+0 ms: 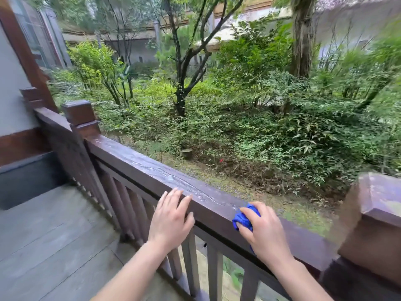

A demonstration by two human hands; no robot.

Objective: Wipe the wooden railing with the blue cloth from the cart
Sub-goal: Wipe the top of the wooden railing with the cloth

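A dark brown wooden railing (pixel 138 161) runs diagonally from the upper left to the lower right, its top wet with streaks and beads of water. My right hand (pixel 265 233) presses a bunched blue cloth (pixel 244 219) onto the top rail near its right end. The cloth shows mostly at the hand's left side; the rest is hidden under the palm. My left hand (pixel 171 218) rests flat on the rail's near edge to the left of the cloth, fingers spread, holding nothing. The cart is out of view.
A square post with a wide cap (pixel 377 203) ends the rail at the right, and another post (pixel 79 112) stands at the left corner. Balusters (pixel 191 259) run under the rail. Grey deck boards (pixel 54 231) lie at lower left. Shrubs and trees fill the garden beyond.
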